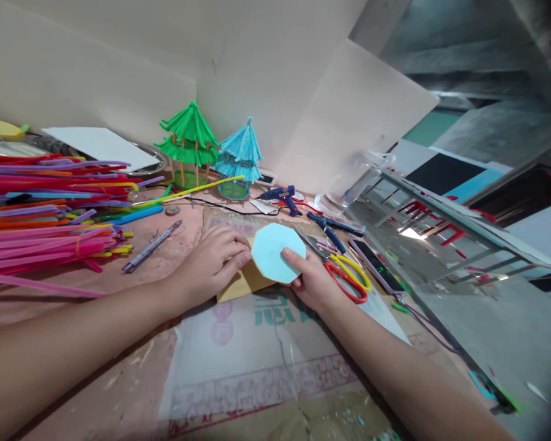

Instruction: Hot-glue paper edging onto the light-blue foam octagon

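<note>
The blue octagon (278, 252) is pinched by the right hand (314, 283); the left hand (211, 263) lies flat, perhaps pressing brown card (243, 283). It could slip onto the scissors (346, 275).

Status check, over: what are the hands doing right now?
Left hand flat on cardboard. Right hand holding blue octagon, thumb on top. Scissors and phone just right of it. Over.
</note>
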`<state>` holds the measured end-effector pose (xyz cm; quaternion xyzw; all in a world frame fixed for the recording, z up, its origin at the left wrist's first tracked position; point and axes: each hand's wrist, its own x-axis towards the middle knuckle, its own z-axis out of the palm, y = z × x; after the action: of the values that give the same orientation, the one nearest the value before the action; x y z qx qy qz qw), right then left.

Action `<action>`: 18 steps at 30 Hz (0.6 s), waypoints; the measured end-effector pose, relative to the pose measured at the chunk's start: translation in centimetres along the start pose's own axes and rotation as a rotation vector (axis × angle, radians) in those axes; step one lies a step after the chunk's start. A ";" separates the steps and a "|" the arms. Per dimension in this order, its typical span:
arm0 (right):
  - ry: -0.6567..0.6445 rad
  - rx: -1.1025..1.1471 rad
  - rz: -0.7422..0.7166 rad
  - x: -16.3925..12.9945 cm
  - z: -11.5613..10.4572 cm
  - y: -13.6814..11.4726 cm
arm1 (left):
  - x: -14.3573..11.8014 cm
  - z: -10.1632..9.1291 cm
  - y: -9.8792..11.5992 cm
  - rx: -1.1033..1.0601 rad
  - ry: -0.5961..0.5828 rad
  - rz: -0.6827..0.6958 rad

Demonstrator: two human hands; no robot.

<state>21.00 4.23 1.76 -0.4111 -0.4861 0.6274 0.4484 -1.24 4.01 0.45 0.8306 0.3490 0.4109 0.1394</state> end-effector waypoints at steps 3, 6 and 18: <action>0.007 0.018 -0.005 0.0 0.0 0.0 | 0.1 0.2 0.1 -0.019 -0.007 -0.052; 0.016 0.051 -0.032 -0.3 0.2 -0.1 | 0.1 0.3 0.4 -0.067 -0.008 -0.120; 0.405 -0.488 -0.293 0.3 -0.7 0.2 | -0.2 0.4 0.2 0.139 -0.124 -0.016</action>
<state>21.58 4.61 1.42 -0.5479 -0.5769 0.3274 0.5097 -0.97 3.73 0.17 0.8594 0.3740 0.3323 0.1059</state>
